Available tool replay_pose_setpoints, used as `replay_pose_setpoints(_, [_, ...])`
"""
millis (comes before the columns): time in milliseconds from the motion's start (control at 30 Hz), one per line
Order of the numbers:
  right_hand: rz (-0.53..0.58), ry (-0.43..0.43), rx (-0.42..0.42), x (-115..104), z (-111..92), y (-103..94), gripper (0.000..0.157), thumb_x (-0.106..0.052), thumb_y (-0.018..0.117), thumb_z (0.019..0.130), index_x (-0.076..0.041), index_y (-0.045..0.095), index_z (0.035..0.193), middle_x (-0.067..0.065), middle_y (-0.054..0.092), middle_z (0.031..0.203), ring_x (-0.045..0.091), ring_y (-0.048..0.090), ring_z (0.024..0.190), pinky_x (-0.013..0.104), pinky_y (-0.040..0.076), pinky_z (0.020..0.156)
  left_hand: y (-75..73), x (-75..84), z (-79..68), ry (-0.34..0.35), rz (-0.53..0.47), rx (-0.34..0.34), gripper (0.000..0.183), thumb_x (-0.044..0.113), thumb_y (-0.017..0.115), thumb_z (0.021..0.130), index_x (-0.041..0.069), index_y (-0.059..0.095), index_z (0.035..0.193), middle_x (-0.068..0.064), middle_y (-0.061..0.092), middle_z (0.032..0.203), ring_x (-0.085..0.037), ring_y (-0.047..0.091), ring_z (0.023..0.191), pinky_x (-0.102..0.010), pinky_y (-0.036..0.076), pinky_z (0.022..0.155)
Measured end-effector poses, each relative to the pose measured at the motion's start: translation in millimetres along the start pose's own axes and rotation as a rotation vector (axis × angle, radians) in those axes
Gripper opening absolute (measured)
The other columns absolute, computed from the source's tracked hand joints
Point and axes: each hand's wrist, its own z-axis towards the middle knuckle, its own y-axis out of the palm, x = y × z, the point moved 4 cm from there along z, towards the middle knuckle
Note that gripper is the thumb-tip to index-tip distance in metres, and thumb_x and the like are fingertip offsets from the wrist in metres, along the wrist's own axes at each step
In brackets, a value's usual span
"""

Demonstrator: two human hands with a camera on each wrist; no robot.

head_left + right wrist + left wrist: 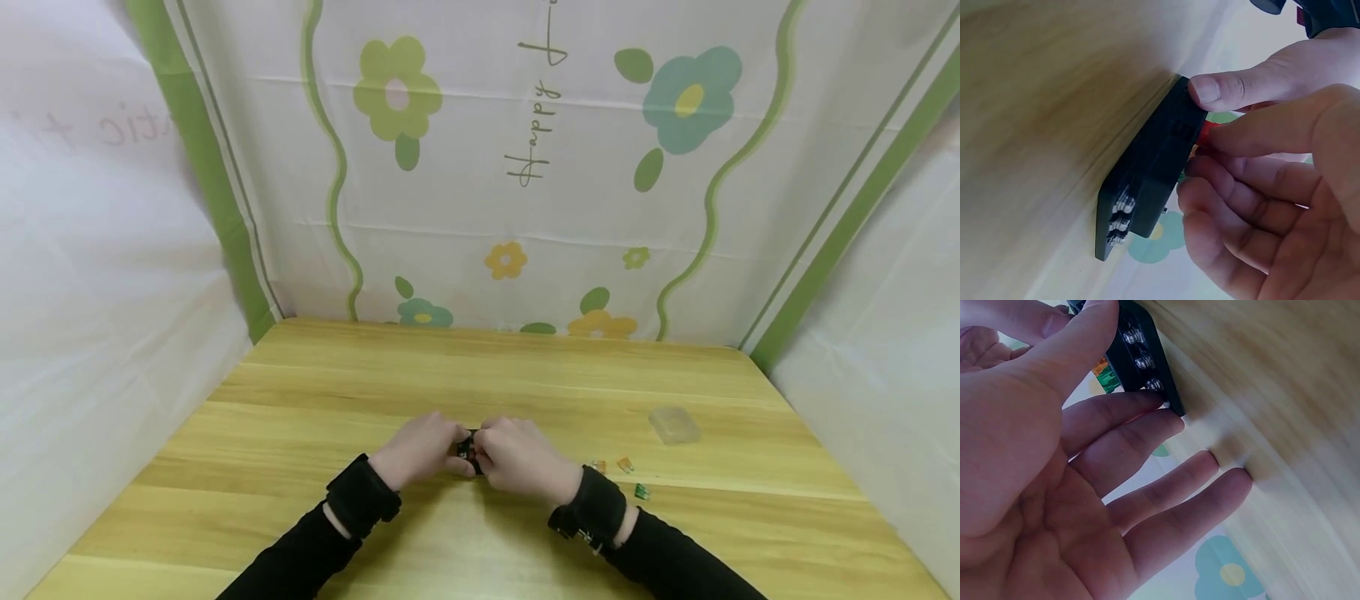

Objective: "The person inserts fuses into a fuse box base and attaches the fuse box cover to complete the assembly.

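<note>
A black fuse box [1155, 150] with a row of metal screw terminals [1121, 219] at its end lies on the wooden table between the hands. My left hand [420, 450] grips it, thumb on one side and fingertips at the other edge, as the left wrist view shows. Thumb and fingers of my right hand [525, 461] pinch a red blade fuse [1205, 132] at the box's top. Beside it, green [1109, 380] and orange fuses [1100, 364] stand in the box. The right fingers hide part of the red fuse.
To the right on the table [225, 467] lie loose orange fuses [626, 464] and a green fuse [642, 492]. Farther back right sits a clear plastic case [674, 425]. Printed cloth walls [480, 208] enclose the table at the back and sides.
</note>
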Motion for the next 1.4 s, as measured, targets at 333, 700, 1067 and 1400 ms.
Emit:
replay_pose_setpoints(333, [-0.034,-0.006,0.026,-2.0,0.1,2.9,0.026,-0.012,0.064,0.087,-0.022,0.05,0.068,-0.01,0.041,0.065,0.003,0.035,0.05,0.016,0.026,0.047,0.8,-0.2,-0.3,0.03,-0.004,0.021,0.024,0.035,0.074,0.08,0.018,0.057,0.075,0.01,0.041,0.059,-0.004,0.035,0.052,-0.019,0.028,0.05])
replay_pose_setpoints(700, [-0.049,-0.015,0.045,-2.8,1.8,2.4,0.027,-0.01,0.066,0.086,-0.021,0.05,0.067,-0.01,0.041,0.065,0.003,0.036,0.051,0.016,0.029,0.048,0.9,-0.9,0.5,0.033,0.016,0.031,0.024,0.036,0.074,0.079,0.018,0.058,0.076,0.011,0.042,0.06,-0.004,0.035,0.052,-0.019,0.029,0.05])
replay_pose_setpoints(1067, [-0.033,-0.014,0.037,-3.3,1.5,4.1,0.026,-0.009,0.066,0.086,-0.021,0.051,0.067,-0.011,0.042,0.065,0.003,0.037,0.052,0.015,0.03,0.049,2.2,-1.9,0.4,0.019,0.011,0.025,0.024,0.036,0.074,0.079,0.019,0.057,0.075,0.011,0.042,0.061,-0.004,0.034,0.052,-0.018,0.027,0.05])
replay_pose_setpoints(1400, [-0.062,-0.013,0.027,-3.8,3.5,3.2,0.032,-0.003,0.062,0.083,-0.022,0.044,0.063,-0.01,0.038,0.061,0.003,0.03,0.051,0.017,0.023,0.047,2.1,-1.1,0.3,0.024,0.018,0.044,0.026,0.037,0.075,0.078,0.018,0.057,0.073,0.011,0.041,0.059,-0.004,0.033,0.051,-0.018,0.026,0.049])
